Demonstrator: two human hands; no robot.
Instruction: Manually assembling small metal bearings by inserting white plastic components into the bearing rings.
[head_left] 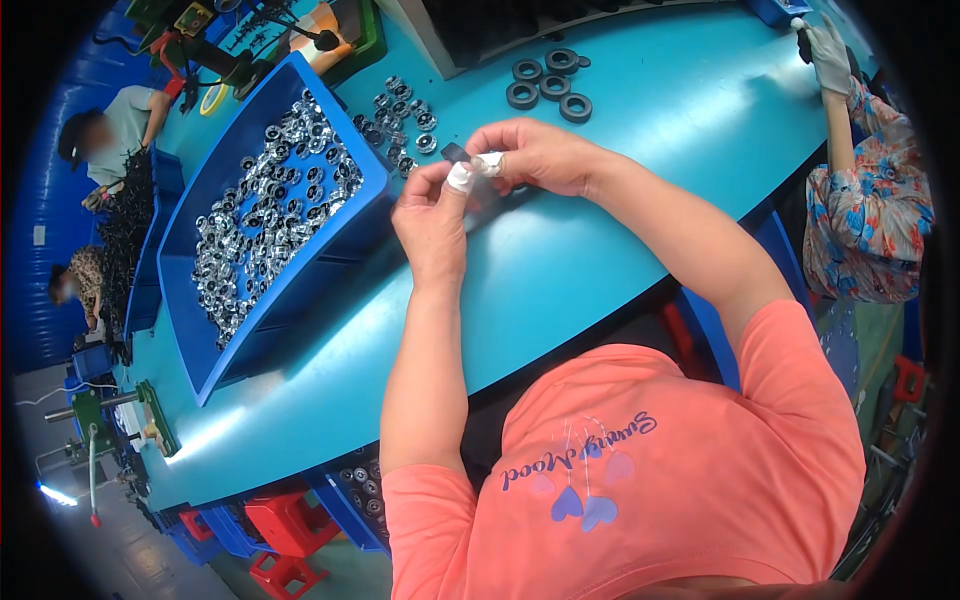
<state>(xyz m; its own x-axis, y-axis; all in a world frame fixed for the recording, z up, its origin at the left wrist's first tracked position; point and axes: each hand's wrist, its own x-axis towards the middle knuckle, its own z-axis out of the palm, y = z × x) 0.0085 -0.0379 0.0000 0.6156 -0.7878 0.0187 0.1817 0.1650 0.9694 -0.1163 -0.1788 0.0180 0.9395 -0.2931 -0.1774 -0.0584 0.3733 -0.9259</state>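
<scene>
My left hand [433, 222] and my right hand [540, 158] meet above the table, thumbs and fingers pinched together. White wraps cover the tips of both thumbs. Between the fingertips shows a small black part [455, 153]; most of it is hidden, so its kind is unclear. Just left of my hands, several shiny silver round parts with dark centres [397, 112] lie loose on the table. Beyond my right hand sits a group of black rings [549, 86]. A large blue bin [372, 190] beside my left hand holds many more of the silver round parts.
The turquoise table [590, 270] runs under my hands. A green hand press [150, 420] stands at its left end. One co-worker's gloved hand [830, 62] is at the far right; other people [125, 125] are at the far left. Red stools [290, 525] stand below.
</scene>
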